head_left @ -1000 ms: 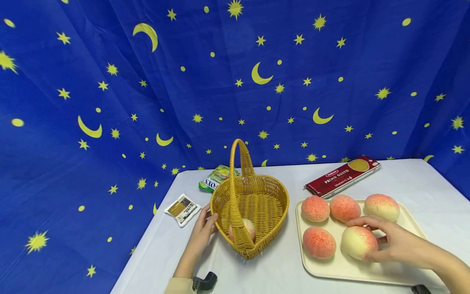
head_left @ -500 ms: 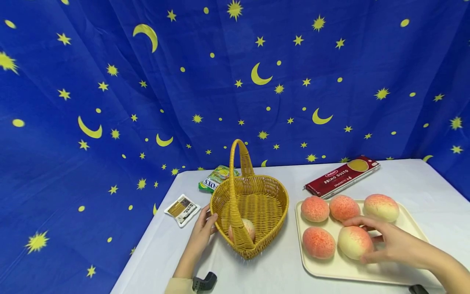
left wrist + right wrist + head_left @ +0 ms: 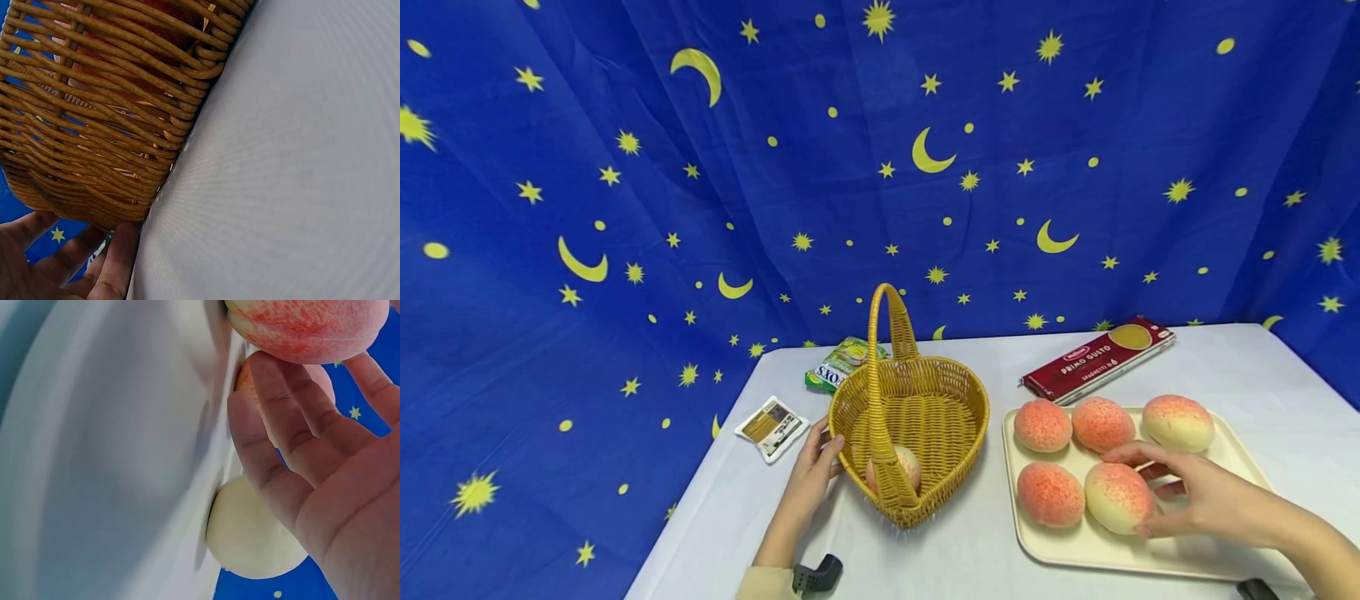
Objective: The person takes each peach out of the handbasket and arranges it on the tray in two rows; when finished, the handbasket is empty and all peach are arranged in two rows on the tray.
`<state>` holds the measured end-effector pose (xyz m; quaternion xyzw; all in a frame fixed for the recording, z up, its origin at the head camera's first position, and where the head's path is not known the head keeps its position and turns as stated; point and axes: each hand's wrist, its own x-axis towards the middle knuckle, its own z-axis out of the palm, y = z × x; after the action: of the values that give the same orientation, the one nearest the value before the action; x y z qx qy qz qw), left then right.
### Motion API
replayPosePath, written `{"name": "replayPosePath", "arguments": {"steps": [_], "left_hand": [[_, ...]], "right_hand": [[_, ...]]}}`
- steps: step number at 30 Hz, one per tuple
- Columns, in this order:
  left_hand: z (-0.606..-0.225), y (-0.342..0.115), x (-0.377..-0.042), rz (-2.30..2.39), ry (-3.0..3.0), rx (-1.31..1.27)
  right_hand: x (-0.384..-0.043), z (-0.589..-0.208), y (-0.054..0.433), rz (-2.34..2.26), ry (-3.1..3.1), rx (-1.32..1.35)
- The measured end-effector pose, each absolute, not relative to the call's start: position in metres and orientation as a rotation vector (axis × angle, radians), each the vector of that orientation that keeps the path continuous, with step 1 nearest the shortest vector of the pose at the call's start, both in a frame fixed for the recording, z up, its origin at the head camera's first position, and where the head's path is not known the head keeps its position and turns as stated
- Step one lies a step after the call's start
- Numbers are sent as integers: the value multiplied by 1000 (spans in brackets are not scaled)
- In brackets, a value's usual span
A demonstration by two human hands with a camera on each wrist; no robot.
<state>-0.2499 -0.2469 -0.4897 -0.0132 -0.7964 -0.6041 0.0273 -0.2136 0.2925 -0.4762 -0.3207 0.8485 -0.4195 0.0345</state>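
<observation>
In the head view, my right hand (image 3: 1195, 492) is spread beside a yellow-and-red peach (image 3: 1116, 500), thumb and fingertips at its right side. The right wrist view shows these fingers (image 3: 294, 419) mostly straight, tips against the peach's underside. The peach rests on a cream tray (image 3: 1075, 554) among several other peaches. At the left, my left hand (image 3: 808, 483) holds the side of a heart-shaped wicker basket (image 3: 940, 417). One peach (image 3: 912, 468) lies in the basket's near tip, partly behind the handle. The left wrist view shows the left fingers (image 3: 119, 262) at the basket's lower wall (image 3: 94, 125).
A red spaghetti pack (image 3: 1097, 362) lies behind the tray. Left of the basket is a small white-and-brown packet (image 3: 772, 427), and a green Fox's bag (image 3: 842, 364) sits partly behind it. A blue starry curtain (image 3: 865, 183) hangs beyond the white table (image 3: 977, 533).
The peach by my right hand has rolled slightly left and turned, showing more red on top. My right hand has shifted a little left. The left hand and basket stay put.
</observation>
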Motion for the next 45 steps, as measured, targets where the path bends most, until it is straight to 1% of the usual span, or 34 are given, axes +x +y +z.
{"name": "replayPosePath", "arguments": {"steps": [8,17,21,25,29,34,41,45], "left_hand": [[-489,-246,-250,-1865,-2463,-45],[-490,-246,-250,-1886,-2454,-17],[-490,-246,-250,-1886,-2457,-16],[-490,-247,-250,-1882,-2463,-13],[-490,-247,-251,-1878,-2461,-25],[-491,-248,-252,-1882,-2455,-31],[-491,-248,-251,-1888,-2457,-18],[-490,-248,-250,-1891,-2456,-21]], "right_hand": [[-213,-475,298,-1275,2663,-925],[-213,-468,301,-1235,2696,-944],[-216,-457,300,-1213,2718,-939],[-224,-434,291,-1174,2766,-935],[-233,-403,267,-1108,2759,-948],[-250,-372,221,-1134,2613,-961],[-287,-356,154,-1062,2463,-1084],[-304,-352,117,-995,2390,-1080]]}}
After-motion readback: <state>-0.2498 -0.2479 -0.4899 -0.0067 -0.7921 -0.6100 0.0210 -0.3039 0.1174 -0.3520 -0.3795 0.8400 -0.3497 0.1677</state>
